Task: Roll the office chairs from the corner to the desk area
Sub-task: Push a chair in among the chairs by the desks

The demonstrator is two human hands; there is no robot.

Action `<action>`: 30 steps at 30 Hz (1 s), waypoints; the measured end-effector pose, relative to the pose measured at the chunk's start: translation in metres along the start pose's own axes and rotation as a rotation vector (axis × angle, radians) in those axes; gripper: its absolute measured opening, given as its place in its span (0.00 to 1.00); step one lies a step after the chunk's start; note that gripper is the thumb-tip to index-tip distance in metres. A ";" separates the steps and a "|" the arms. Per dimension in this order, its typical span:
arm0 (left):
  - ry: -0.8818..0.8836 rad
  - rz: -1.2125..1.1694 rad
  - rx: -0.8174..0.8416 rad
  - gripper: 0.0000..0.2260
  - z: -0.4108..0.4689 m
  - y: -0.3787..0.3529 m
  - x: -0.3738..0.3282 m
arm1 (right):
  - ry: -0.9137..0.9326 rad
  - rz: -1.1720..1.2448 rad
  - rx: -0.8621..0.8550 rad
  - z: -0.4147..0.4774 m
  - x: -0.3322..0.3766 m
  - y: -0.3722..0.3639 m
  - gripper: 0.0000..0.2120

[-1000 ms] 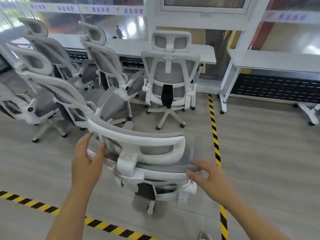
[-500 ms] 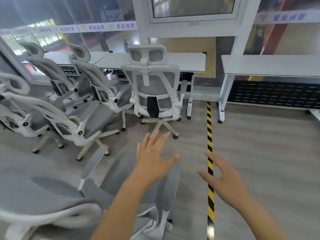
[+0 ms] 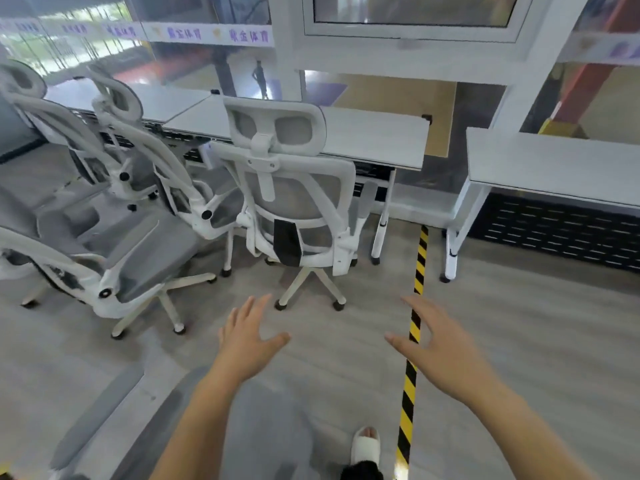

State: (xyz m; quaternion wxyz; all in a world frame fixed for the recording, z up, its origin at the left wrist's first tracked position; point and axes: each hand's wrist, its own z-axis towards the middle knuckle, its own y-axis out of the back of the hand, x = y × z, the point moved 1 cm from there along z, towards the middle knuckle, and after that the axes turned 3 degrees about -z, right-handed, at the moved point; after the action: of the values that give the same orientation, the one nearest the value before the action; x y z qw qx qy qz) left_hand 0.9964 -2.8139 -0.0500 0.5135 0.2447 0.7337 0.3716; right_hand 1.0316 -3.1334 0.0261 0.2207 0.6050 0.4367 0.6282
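Several white-framed office chairs with grey mesh stand ahead and to the left. The nearest upright chair (image 3: 294, 202) faces the white desk (image 3: 363, 140), its back toward me. My left hand (image 3: 247, 336) and my right hand (image 3: 436, 348) are both stretched out over the floor, fingers spread, holding nothing, a short way from that chair's wheeled base. A grey seat and armrest of another chair (image 3: 100, 414) show at the bottom left, below my left arm. A reclined chair (image 3: 138, 268) stands to the left.
A yellow-black floor tape (image 3: 415, 306) runs toward me from between two desks. A second white desk (image 3: 554, 164) stands at the right. Glass walls rise behind the desks. My foot in a white slipper (image 3: 365, 445) is at the bottom. Bare grey floor lies to the right.
My hands let go of the chair back I was holding a second ago. That chair has slid off to the lower left, and the chair at the desk is now closer.
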 end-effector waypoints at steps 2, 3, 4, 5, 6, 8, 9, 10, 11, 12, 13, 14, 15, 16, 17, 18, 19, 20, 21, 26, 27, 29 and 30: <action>0.005 -0.038 0.008 0.38 0.040 0.009 -0.006 | -0.002 -0.024 0.025 0.043 0.005 0.019 0.33; 0.006 -0.053 0.009 0.40 0.060 0.015 -0.008 | 0.013 -0.033 0.034 0.065 0.008 0.027 0.33; 0.011 -0.046 0.004 0.42 0.082 0.022 -0.009 | 0.029 -0.043 0.037 0.088 0.011 0.035 0.34; 0.019 -0.028 -0.008 0.43 0.103 0.030 -0.012 | 0.042 -0.047 0.032 0.111 0.013 0.042 0.34; 0.028 -0.010 -0.016 0.44 0.123 0.037 -0.015 | 0.053 -0.044 0.021 0.134 0.014 0.049 0.34; 0.036 -0.001 -0.033 0.41 0.159 0.051 -0.024 | 0.082 -0.034 0.001 0.177 0.017 0.057 0.33; 0.034 -0.004 -0.053 0.39 0.176 0.058 -0.027 | 0.098 -0.031 0.003 0.198 0.018 0.058 0.32; 0.028 0.000 -0.072 0.39 0.193 0.064 -0.029 | 0.112 -0.030 0.018 0.221 0.020 0.058 0.32; 0.026 0.013 -0.082 0.39 0.212 0.069 -0.029 | 0.128 -0.032 0.033 0.245 0.023 0.057 0.32; 0.025 0.035 -0.087 0.40 0.231 0.075 -0.029 | 0.153 -0.040 0.040 0.271 0.025 0.056 0.32; 0.025 0.062 -0.087 0.41 0.249 0.080 -0.029 | 0.185 -0.059 0.040 0.297 0.028 0.055 0.32; 0.028 0.080 -0.080 0.41 0.264 0.085 -0.031 | 0.216 -0.082 0.040 0.324 0.031 0.053 0.32; 0.028 0.081 -0.074 0.41 0.279 0.091 -0.034 | 0.244 -0.100 0.038 0.349 0.035 0.051 0.32; 0.020 0.083 -0.079 0.40 0.292 0.097 -0.039 | 0.264 -0.109 0.038 0.372 0.038 0.049 0.32; 0.013 0.090 -0.092 0.40 0.308 0.106 -0.044 | 0.280 -0.112 0.046 0.395 0.042 0.046 0.32; 0.018 0.096 -0.102 0.39 0.323 0.115 -0.050 | 0.292 -0.114 0.054 0.416 0.045 0.043 0.32; 0.026 0.098 -0.108 0.39 0.339 0.125 -0.051 | 0.300 -0.115 0.062 0.436 0.048 0.038 0.31; 0.036 0.099 -0.109 0.38 0.356 0.134 -0.051 | 0.304 -0.122 0.070 0.454 0.050 0.032 0.31; 0.039 0.105 -0.117 0.39 0.372 0.143 -0.048 | 0.312 -0.130 0.075 0.470 0.052 0.026 0.30; 0.049 0.194 -0.136 0.40 0.443 0.184 -0.038 | 0.301 -0.166 0.107 0.515 0.068 -0.001 0.24; 0.037 0.205 -0.130 0.41 0.454 0.191 -0.033 | 0.285 -0.167 0.090 0.519 0.070 -0.005 0.24; -0.029 0.222 -0.119 0.44 0.478 0.205 -0.018 | 0.240 -0.153 0.041 0.524 0.072 -0.012 0.22; -0.070 0.231 -0.126 0.46 0.493 0.211 -0.006 | 0.216 -0.147 0.016 0.525 0.074 -0.017 0.21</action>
State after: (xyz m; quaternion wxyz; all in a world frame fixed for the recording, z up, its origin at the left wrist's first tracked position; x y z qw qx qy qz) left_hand 1.4547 -2.5465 0.0246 0.5070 0.3075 0.6574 0.4650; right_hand 1.5154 -2.9174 -0.0056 0.2130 0.5018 0.5063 0.6682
